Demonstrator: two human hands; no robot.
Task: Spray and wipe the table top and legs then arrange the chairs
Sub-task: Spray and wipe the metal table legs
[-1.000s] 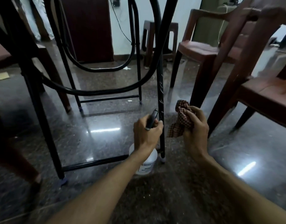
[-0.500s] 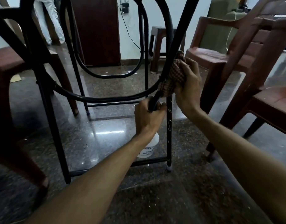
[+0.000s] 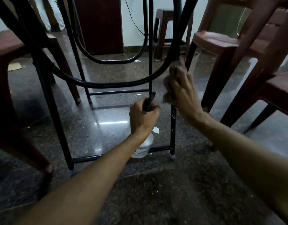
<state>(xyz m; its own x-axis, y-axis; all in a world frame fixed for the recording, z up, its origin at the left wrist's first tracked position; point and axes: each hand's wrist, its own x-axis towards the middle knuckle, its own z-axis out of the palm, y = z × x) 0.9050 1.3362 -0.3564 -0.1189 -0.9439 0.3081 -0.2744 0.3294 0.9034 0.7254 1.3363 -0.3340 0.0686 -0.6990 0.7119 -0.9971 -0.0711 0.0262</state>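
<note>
Lower now than half a second ago, the right hand [image 3: 182, 93] presses the cloth [image 3: 170, 85] (blurred) around the black table leg [image 3: 173, 127]. Beside it, the left hand [image 3: 144, 118] grips the spray bottle [image 3: 144, 146].

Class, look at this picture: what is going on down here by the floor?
A person is low beside a black metal table leg. The right hand presses a checked cloth against that leg, blurred in the picture. The left hand grips the dark trigger head of a white plastic spray bottle, which hangs close to the glossy stone floor. Brown plastic chairs stand around.
</note>
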